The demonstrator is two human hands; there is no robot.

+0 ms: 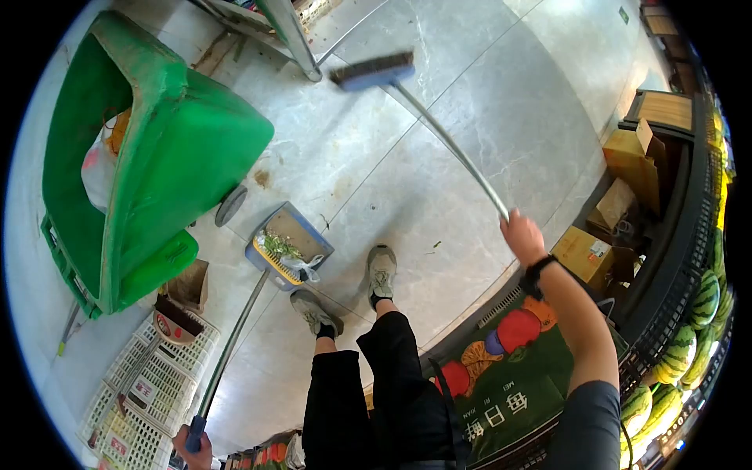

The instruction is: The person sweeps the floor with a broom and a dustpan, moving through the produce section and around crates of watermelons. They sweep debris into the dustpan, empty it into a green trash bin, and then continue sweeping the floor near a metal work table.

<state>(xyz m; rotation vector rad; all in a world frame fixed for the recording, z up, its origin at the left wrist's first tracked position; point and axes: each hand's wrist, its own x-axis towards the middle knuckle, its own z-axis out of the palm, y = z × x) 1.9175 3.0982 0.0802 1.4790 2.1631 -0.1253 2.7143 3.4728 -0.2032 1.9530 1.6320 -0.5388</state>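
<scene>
Right hand (525, 235) closed round the upper part of the long silvery metal pole of the broom with a blue-grey head and dark bristles (372, 76); left hand (201, 456) wrapped on the blue grip (195, 435) of the blue-grey long-handled plastic dustpan (292, 225). Broom probably light, pole stiff, bristles bendy; head likely swings wide since it sits far from the hand. Best hold: upper pole. Dustpan likely light and rigid, loose bits could slide out if tipped; hold by grip.

Looks: broom head far, centre, near a metal leg (291, 39), bristles pointing away, look dirty. Dustpan left of centre, between the big green plastic bin (207, 117) and the grey shoes (381, 270); yellow comb teeth on near side, green leafy scraps (278, 245) and crumpled whitish plastic (310, 269) inside. Whether bristles touch floor: can't tell.
</scene>
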